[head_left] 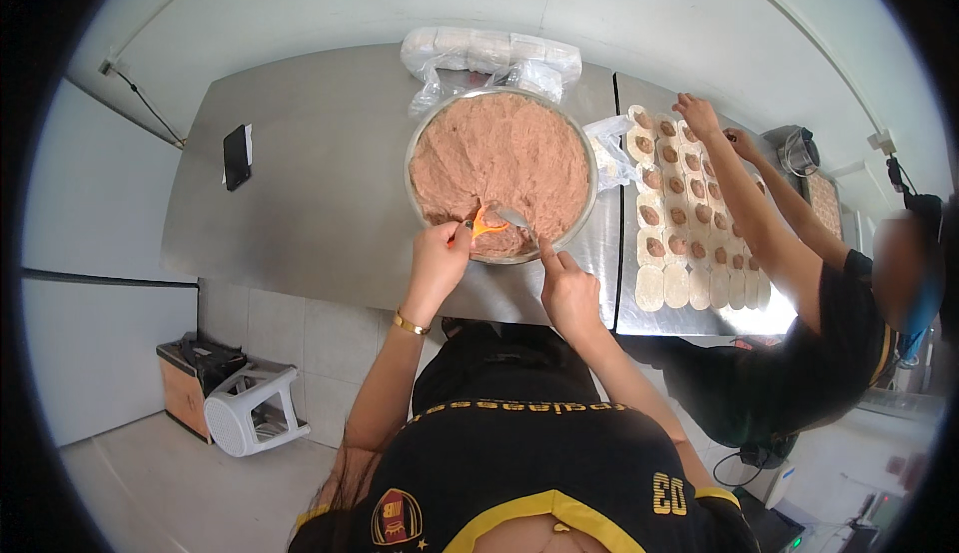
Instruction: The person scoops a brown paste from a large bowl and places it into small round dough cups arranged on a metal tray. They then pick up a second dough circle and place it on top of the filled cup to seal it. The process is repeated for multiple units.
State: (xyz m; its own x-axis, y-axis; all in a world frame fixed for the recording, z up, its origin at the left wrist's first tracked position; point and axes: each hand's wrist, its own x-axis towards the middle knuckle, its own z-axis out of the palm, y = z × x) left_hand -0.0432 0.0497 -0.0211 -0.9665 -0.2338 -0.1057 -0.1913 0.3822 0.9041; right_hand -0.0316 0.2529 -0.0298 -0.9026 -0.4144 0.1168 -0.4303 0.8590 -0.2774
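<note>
A wide metal bowl [593, 168] stands in front of me, filled nearly to the rim with pinkish minced meat [499, 148]. My left hand [440, 258], at the bowl's near edge, is closed round an orange plastic utensil [488, 225] whose kind I cannot make out; its splayed end is over the meat. In my closed right hand [569, 288] is a metal spoon [513, 217], its head close to the orange utensil and just above the meat. A hollow has been dug in the meat below both tools.
At right, a co-worker's hands [702, 116] hover over rows of round dough wrappers [649, 288], most topped with meat. Plastic-bagged stacks of wrappers [489, 48] sit behind the bowl. A dark phone [237, 157] lies left on the steel table [310, 173]. A white stool [255, 410] lies tipped on the floor.
</note>
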